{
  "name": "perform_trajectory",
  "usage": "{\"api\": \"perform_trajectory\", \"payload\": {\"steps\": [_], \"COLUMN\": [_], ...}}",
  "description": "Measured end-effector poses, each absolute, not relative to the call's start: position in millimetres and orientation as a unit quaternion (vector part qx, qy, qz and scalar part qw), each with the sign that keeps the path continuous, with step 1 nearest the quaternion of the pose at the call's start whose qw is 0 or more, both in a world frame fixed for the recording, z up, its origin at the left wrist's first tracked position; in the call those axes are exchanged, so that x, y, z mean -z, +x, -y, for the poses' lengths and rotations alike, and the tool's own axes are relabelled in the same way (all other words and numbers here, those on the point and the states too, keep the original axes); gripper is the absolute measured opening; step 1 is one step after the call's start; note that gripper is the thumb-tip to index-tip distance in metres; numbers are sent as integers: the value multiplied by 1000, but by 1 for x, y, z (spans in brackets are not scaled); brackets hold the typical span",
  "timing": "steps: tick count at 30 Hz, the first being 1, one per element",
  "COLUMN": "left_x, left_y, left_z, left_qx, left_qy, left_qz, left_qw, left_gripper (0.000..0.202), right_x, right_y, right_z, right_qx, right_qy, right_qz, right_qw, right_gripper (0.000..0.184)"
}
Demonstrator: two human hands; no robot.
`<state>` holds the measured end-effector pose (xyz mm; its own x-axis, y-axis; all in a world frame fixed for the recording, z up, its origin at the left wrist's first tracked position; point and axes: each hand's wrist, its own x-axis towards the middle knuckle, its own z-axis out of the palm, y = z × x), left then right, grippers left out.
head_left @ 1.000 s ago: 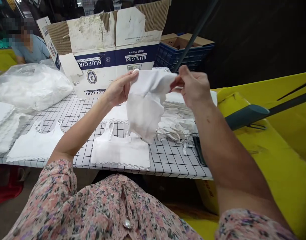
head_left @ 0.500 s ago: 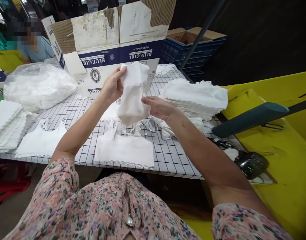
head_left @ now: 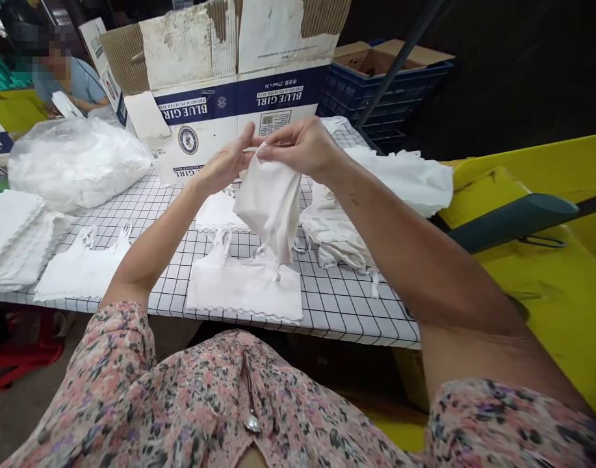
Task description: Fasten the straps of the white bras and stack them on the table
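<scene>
My right hand [head_left: 305, 148] pinches the top corner of a white garment [head_left: 269, 201], which hangs loosely folded above the table. Close beside that pinch is my left hand [head_left: 229, 161], its thumb raised and its fingers stretched toward the fabric; whether they touch it I cannot tell. Beneath the hanging cloth lies a white camisole top [head_left: 244, 289] with thin straps and a wavy hem, laid flat near the table's front edge. Another white camisole top [head_left: 83, 270] lies flat to its left. Crumpled white garments [head_left: 339, 240] are heaped under my right forearm.
A checked cloth covers the table [head_left: 346, 312]. An upturned beer carton [head_left: 220, 123] stands behind my hands. At left are a bag of white pieces [head_left: 76, 166] and a white stack [head_left: 10, 244]. Blue crates [head_left: 390, 84] stand behind; a person [head_left: 76, 81] sits far left.
My right hand has risen from the garment's lower side to its top corner and pinches it there. My left hand has loosened its grip, and the cloth now hangs down.
</scene>
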<state>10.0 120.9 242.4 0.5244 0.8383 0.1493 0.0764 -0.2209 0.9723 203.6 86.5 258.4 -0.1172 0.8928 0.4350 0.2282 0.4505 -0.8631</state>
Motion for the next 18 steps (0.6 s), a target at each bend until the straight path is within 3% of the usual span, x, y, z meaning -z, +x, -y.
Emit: {"api": "perform_trajectory", "payload": {"steps": [3,8,11,14,18], "left_x": [-249,-261,-270,-274,-278], "left_y": [14,-9,-20,-21,-24], "left_z": [-119,-124,-126,-124,-117], "left_qx": [-317,-419,-396,-289,-296], "left_qy": [678,603,594,625,630], "left_qz": [-261,-255,-286,-317,-318], "left_qw": [610,629,639,652,644], "left_gripper": [37,17,12,18,13], "right_x": [-275,-280,-276,-279,-291], "right_y": [222,277,291,285,281], "right_z": [-76,-50,-43,-44,-42], "right_qx": [-349,-457,-478,-476,-458], "right_qy": [-445,-509,-483,-458,-504], "right_qz": [664,640,621,607,610], "right_qw": [490,350,390,443,405], "right_gripper": [33,30,33,35,24]}}
